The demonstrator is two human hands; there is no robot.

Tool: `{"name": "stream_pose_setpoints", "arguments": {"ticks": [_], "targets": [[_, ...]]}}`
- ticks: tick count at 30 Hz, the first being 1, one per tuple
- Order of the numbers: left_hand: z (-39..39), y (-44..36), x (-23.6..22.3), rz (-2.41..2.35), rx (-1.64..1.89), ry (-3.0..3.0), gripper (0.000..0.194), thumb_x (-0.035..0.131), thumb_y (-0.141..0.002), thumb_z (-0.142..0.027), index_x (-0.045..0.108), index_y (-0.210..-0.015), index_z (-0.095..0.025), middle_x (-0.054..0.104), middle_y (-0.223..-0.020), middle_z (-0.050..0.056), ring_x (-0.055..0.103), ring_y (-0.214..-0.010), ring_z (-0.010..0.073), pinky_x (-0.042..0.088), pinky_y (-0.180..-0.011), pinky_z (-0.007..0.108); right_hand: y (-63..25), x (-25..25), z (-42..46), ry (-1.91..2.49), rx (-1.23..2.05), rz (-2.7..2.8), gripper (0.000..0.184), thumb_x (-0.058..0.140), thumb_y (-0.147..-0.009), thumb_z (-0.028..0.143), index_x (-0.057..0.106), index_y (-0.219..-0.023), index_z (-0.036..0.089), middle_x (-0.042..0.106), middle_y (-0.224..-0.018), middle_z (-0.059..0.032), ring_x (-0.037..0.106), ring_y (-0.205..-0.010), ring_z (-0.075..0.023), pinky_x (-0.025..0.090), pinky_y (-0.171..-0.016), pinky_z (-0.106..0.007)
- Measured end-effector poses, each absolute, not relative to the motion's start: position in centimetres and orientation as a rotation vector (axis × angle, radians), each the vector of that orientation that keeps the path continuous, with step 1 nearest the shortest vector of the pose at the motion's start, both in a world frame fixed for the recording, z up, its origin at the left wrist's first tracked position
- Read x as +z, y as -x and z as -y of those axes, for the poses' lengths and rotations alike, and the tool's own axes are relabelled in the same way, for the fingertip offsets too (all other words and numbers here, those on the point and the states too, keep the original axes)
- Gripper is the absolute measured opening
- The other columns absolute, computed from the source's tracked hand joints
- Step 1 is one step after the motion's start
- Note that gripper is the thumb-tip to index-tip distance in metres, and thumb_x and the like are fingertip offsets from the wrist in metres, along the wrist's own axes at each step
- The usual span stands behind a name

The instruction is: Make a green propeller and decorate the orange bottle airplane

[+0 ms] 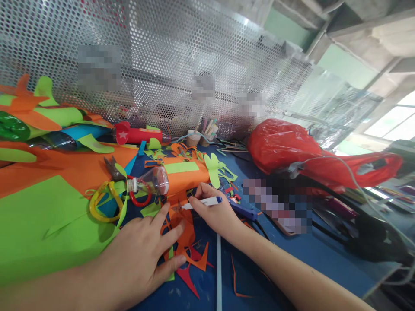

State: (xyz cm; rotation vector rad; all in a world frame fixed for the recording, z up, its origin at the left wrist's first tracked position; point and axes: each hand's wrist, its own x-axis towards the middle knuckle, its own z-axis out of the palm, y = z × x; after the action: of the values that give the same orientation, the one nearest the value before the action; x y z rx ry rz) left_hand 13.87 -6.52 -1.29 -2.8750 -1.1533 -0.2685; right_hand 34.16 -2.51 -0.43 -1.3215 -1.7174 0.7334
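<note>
My right hand (212,210) is closed around a white marker pen (207,201) with a dark blue end. Its tip is at an orange paper piece (186,229), close to a dark star-like mark. With fingers spread, my left hand (147,242) rests on the orange paper and the scraps beside it. Just beyond both hands lies a clear plastic bottle (149,181) on its side, wrapped in orange paper with a light green strip. A green leaf-shaped paper piece (212,169) stands at the wrapped end.
Yellow-handled scissors (105,203) and a red-handled tool (141,201) lie left of the bottle. Green sheets (58,229) cover the left side, with more paper-wrapped bottles behind. A blue glue gun (243,210) and a red plastic bag (282,142) are right. A perforated metal screen (168,60) stands behind.
</note>
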Motion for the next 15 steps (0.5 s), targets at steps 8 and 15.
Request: {"name": "stream_pose_setpoints", "arguments": {"ticks": [8,15], "targets": [[6.61,-13.94,-1.35,1.166,-0.307,2.868,0.059,0.023,-0.096,-0.058,0.061,-0.129,-0.027,0.053,-0.135,0.025,0.066,-0.098,0.0370,0.054,-0.076,0.054,-34.33,-0.39,2.46,1.299,0.723,1.746,0.019,0.057,-0.078,0.022,0.044,-0.065,0.020,0.045,-0.058,0.0066,0.037,-0.052,-0.0088,0.029,-0.048,-0.022],[6.52,-13.98,-1.42,1.175,-0.271,2.849,0.058,0.022,-0.096,-0.058,0.059,-0.130,-0.029,0.054,-0.135,0.023,0.067,-0.098,0.0351,0.054,-0.078,0.053,-34.12,-0.26,2.53,1.315,0.741,1.717,0.019,0.057,-0.077,0.024,0.043,-0.064,0.021,0.044,-0.057,0.0069,0.037,-0.051,-0.0089,0.029,-0.048,-0.022]]}}
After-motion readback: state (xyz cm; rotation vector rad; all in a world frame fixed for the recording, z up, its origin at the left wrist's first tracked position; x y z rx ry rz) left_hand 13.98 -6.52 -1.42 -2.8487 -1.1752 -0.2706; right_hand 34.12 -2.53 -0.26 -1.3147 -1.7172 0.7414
